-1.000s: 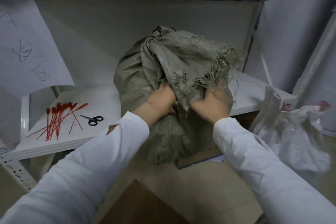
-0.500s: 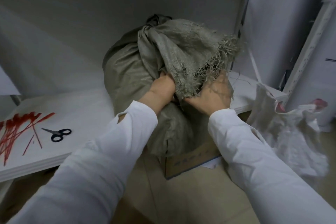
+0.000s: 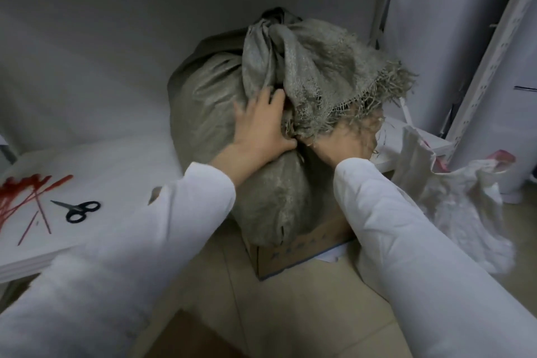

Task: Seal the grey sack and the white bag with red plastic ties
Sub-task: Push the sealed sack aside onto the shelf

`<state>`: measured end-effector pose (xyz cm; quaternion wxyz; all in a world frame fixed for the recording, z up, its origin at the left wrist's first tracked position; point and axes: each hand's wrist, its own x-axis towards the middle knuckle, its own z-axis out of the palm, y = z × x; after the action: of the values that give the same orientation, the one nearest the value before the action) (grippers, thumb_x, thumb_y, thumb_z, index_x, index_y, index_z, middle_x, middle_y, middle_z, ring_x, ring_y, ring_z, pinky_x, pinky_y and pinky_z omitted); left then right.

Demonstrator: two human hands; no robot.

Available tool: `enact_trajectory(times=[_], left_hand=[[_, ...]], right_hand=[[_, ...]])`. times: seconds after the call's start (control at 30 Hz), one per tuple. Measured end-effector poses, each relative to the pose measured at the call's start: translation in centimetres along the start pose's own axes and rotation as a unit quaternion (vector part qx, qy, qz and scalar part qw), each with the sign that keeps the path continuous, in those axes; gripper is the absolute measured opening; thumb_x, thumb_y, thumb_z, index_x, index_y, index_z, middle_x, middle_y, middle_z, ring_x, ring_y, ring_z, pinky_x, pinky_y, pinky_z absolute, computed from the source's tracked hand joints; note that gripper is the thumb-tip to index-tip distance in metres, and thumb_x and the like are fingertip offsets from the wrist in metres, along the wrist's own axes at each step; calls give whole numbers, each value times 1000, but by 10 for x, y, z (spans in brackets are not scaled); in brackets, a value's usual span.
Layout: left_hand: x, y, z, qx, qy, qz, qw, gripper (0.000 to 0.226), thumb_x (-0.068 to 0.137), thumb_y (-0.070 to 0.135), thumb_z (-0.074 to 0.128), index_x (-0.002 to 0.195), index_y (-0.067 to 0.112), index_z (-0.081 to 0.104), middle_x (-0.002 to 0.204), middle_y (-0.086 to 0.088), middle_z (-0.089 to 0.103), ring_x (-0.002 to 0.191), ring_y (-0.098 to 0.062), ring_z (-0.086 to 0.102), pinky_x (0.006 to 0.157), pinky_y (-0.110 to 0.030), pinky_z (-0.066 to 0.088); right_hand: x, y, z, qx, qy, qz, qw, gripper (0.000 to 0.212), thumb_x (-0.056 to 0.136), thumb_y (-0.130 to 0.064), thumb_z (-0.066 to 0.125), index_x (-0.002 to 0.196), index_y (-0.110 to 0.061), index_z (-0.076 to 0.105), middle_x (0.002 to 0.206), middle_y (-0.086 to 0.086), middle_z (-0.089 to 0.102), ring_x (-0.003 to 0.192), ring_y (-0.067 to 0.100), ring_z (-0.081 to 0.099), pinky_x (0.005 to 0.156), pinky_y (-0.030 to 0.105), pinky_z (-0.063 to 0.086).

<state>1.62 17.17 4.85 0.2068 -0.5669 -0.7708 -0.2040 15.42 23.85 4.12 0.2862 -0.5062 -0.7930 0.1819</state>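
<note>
Head view looks down on the grey woven plastic sack (image 3: 209,102), which stands full and bulging in the middle, its lower end resting on a brown cardboard box (image 3: 302,247) on the tan floor. The cloth is bunched into a neck near the top, and the frayed mouth flops over toward my right.

My left hand (image 3: 258,131) lies flat against the side of the sack just below that flap, fingers straight and spread, thumb tucked in by the fold. My right hand (image 3: 340,148) is pushed in under the frayed fringe, touching the sack. Loose threads hang over its back and its fingers are hidden, so I cannot tell whether they grip the cloth or only press on it. The two hands sit close together, almost meeting at the fold. Both arms are in long white sleeves (image 3: 130,256).

On the flat white shelf board (image 3: 116,166) to my left, well apart from the sack, lies a loose bundle of thin red plastic ties (image 3: 17,200), with a small pair of black-handled scissors (image 3: 80,210) just beside them.

To my right, the crumpled white woven bag (image 3: 453,203) slumps on the floor near a perforated white metal rack upright (image 3: 488,67), mouth open and untied.
</note>
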Motion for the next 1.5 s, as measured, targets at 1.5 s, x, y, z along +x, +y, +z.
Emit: enact_trajectory(times=[1.5], left_hand=[[43, 104, 124, -210, -157, -20, 965, 137, 39, 82, 71, 148, 31, 6, 157, -10, 12, 144, -36, 18, 116, -50, 26]], right_hand=[[47, 166, -12, 153, 318, 66, 933, 115, 45, -70, 80, 136, -31, 23, 151, 15, 17, 139, 38, 26, 115, 48, 29]])
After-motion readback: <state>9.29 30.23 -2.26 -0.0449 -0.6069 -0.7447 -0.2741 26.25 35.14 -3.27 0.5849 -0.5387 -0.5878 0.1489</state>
